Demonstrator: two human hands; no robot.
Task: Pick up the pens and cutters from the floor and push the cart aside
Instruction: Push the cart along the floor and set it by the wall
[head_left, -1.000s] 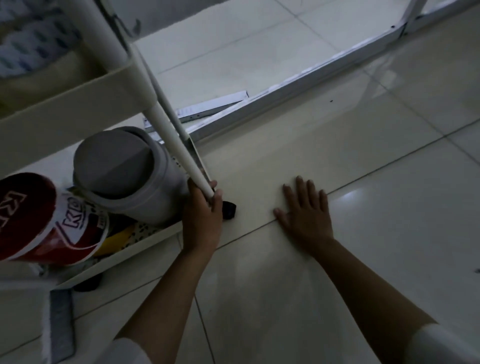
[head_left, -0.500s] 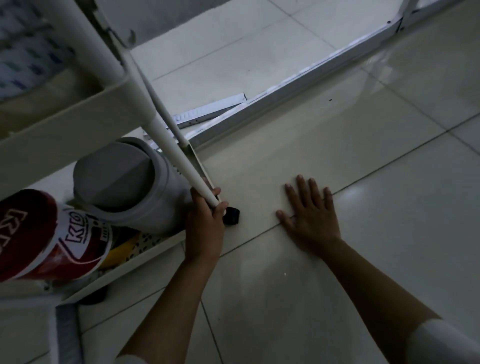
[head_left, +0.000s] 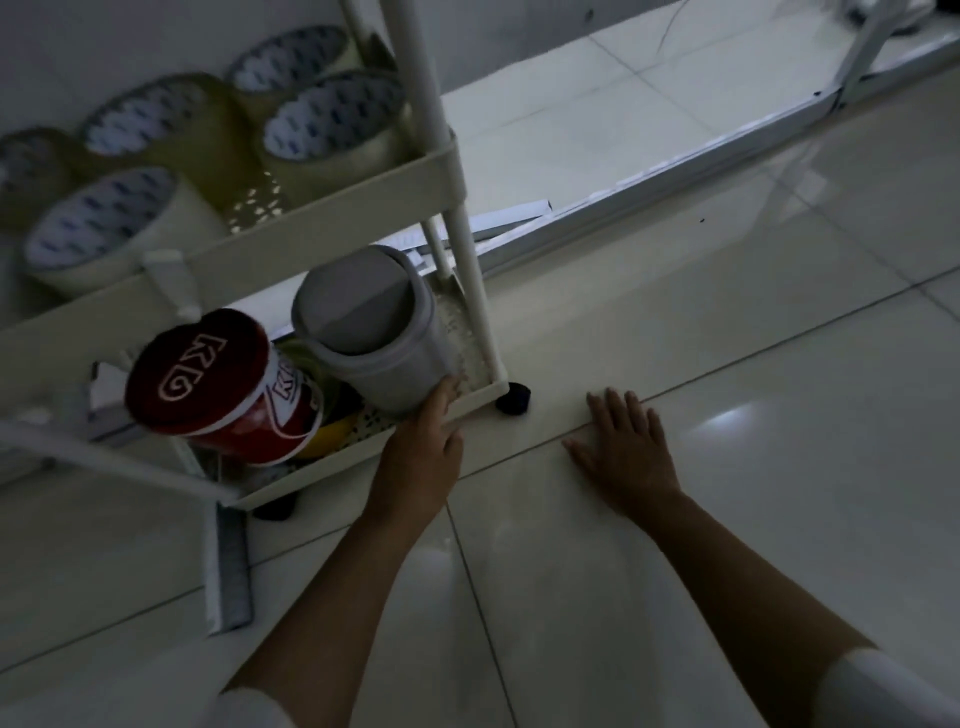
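Cart (head_left: 332, 208), cream plastic with white upright poles, fills the left half of the view and stands on a pale tiled floor (head_left: 779, 467). Upper tier carries several rolls of clear packing tape (head_left: 332, 122) lying side by side. Bottom tray (head_left: 363, 457) sits low over the floor on black casters; one caster (head_left: 514, 399) shows at the tray's near right corner. In the tray: a grey lidded bin (head_left: 369, 343) at the right end, just beside a red and white canister (head_left: 223, 384) marked KRG; something yellow shows between them, too dim to identify. White metal rails (head_left: 675, 171) run along the floor beyond the cart, toward the far right. A flat grey strip (head_left: 228, 577) lies on the floor near the cart's front edge, partly under the tray. Left hand (head_left: 421, 447) rests over the tray's front rim near the right corner, fingers (head_left: 444, 395) reaching in to touch the grey bin, loosely extended rather than closed around anything. Right hand (head_left: 623, 447) lies flat on the floor to the right of the caster, palm down, fingers spread, holding nothing. Pens and cutters not visible on the floor. Scene dim throughout.
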